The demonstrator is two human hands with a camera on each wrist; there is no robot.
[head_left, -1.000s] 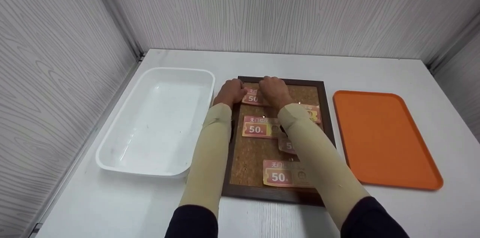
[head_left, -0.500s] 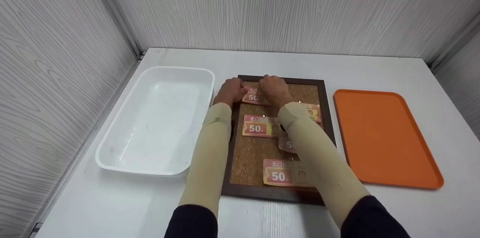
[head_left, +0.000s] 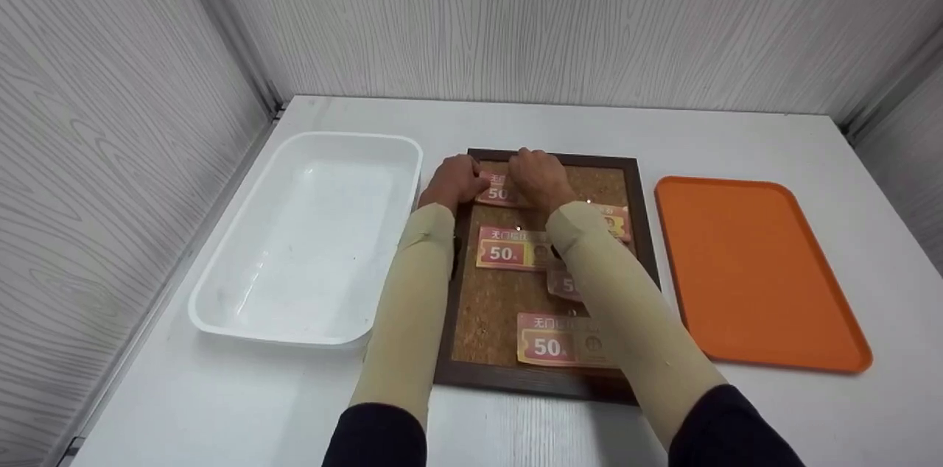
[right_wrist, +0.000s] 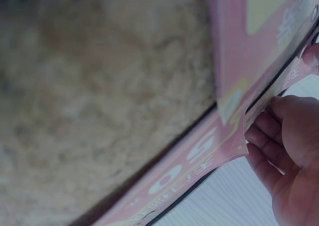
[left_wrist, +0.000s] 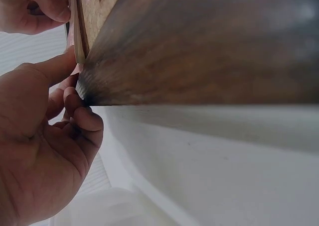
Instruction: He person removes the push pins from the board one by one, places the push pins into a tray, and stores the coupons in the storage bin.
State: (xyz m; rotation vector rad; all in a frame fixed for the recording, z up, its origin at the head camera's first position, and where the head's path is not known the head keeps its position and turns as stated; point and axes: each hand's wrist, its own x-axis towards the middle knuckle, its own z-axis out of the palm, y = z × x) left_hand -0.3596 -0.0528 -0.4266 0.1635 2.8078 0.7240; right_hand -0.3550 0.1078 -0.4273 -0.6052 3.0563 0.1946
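A brown-framed cork board (head_left: 482,312) lies on the table, bearing several pink-and-yellow 50 coupons. My left hand (head_left: 451,181) is at its upper left, with thumb and forefinger pinching the left end of the topmost coupon (head_left: 497,194). Curled over the same coupon, my right hand (head_left: 541,178) covers its right part. In the right wrist view the right hand's fingertips (right_wrist: 277,102) meet the board's surface, but anything between them is hidden. A small shiny pin (head_left: 518,228) sits at the top of the middle coupon (head_left: 502,253).
Left of the board stands a white plastic basin (head_left: 258,336). To the right lies a flat orange tray (head_left: 759,275). A pale wood-grain panel (head_left: 479,18) rises behind the white table (head_left: 737,135). My right forearm covers parts of the lower coupons.
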